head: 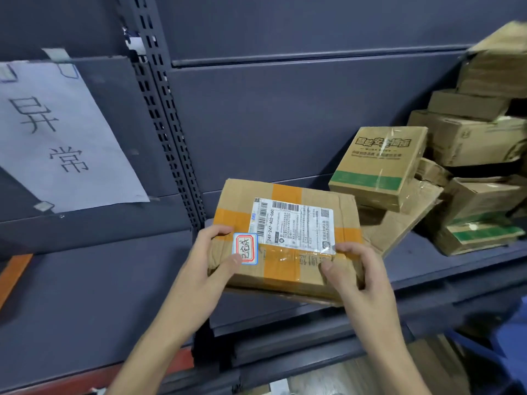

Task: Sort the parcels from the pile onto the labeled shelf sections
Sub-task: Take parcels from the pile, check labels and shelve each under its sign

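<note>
A brown cardboard parcel (288, 240) with orange tape, a white shipping label and a small red-and-blue sticker sits at the front edge of the dark shelf (413, 263). My left hand (211, 260) grips its near left corner, thumb on the sticker. My right hand (353, 275) grips its near right edge, thumb on top. A white paper sign (57, 132) with two handwritten characters is taped to the back panel of the left shelf section.
A pile of cardboard boxes (473, 155) fills the right end of the shelf, with a green-striped box (379, 166) leaning nearest the parcel. A slotted upright post (168, 132) divides the two sections. The left shelf board (85, 295) lies lower.
</note>
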Demonstrator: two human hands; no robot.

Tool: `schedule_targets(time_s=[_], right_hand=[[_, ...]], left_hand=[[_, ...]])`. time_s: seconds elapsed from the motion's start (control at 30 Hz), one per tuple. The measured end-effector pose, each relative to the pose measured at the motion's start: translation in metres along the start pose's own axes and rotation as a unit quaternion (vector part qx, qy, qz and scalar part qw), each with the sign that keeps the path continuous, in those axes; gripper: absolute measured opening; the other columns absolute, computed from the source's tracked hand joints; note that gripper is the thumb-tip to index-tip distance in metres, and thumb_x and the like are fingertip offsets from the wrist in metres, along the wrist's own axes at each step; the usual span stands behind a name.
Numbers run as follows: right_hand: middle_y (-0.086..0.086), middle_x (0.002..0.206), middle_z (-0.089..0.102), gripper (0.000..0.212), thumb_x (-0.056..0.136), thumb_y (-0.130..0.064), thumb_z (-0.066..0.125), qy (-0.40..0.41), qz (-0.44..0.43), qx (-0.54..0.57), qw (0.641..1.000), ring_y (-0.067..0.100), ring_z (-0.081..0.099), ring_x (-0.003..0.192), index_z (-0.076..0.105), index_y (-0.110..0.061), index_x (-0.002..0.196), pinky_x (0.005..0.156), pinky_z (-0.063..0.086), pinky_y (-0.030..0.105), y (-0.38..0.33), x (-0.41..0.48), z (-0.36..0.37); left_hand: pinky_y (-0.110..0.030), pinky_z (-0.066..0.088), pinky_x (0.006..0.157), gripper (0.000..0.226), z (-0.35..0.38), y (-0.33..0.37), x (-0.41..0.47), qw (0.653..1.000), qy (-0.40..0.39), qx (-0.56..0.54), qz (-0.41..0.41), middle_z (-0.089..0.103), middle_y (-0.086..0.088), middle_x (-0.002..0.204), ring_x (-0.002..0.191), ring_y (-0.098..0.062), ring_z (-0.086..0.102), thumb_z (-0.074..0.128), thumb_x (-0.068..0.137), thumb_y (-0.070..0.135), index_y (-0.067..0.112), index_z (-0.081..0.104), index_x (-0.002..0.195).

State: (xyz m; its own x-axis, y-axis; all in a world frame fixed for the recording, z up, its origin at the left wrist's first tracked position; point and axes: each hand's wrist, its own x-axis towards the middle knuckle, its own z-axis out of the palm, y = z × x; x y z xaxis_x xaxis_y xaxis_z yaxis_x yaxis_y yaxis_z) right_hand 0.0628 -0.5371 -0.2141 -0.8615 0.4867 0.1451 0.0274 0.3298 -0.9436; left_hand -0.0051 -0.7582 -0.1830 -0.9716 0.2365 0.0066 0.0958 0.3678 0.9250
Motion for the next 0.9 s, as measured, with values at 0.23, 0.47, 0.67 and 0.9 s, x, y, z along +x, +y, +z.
schedule_targets(time_s=[0.23,0.47,0.67,0.9], right_hand=[[-0.013,0.115,0.05,0.026,0.077,-0.056,0.065,-0.075,-0.002,0.014,0.997,-0.003,0.053,0.103,0.059,-0.043,0.098,0.093,0.048,0.044,0.006,0.013,0.009],[-0.019,0.116,0.058,0.029,0.081,-0.049,0.064,-0.173,-0.056,0.048,0.982,0.002,0.056,0.109,0.06,-0.04,0.107,0.091,0.048,0.033,-0.005,-0.002,0.051],[-0.017,0.116,0.064,0.031,0.082,-0.048,0.066,-0.266,-0.054,0.073,0.96,-0.003,0.058,0.104,0.058,-0.04,0.111,0.083,0.049,0.03,-0.034,-0.043,0.094],[-0.019,0.126,0.061,0.036,0.088,-0.024,0.065,-0.334,-0.049,0.096,0.937,0.0,0.055,0.118,0.059,-0.045,0.117,0.101,0.045,0.038,-0.071,-0.131,0.151]], left_hand=[[-0.033,0.047,0.084,0.027,0.012,-0.004,-0.032,0.991,0.086,-0.063,-0.081,0.069,0.021,0.098,0.078,-0.02,0.06,0.057,0.091,0.041,0.048,0.043,0.114],[-0.004,0.04,0.064,0.024,-0.014,-0.01,-0.079,0.968,0.218,-0.054,-0.107,0.067,0.029,0.094,0.076,0.003,0.062,0.051,0.096,0.023,0.039,0.046,0.113],[-0.007,0.039,0.066,0.024,-0.054,-0.023,-0.14,0.943,0.301,-0.057,-0.128,0.065,0.03,0.093,0.074,0.005,0.058,0.05,0.096,0.026,0.044,0.046,0.112],[-0.026,0.046,0.082,0.025,-0.118,-0.049,-0.23,0.918,0.368,-0.057,-0.139,0.064,0.031,0.101,0.092,-0.001,0.063,0.051,0.093,0.033,0.053,0.046,0.108]])
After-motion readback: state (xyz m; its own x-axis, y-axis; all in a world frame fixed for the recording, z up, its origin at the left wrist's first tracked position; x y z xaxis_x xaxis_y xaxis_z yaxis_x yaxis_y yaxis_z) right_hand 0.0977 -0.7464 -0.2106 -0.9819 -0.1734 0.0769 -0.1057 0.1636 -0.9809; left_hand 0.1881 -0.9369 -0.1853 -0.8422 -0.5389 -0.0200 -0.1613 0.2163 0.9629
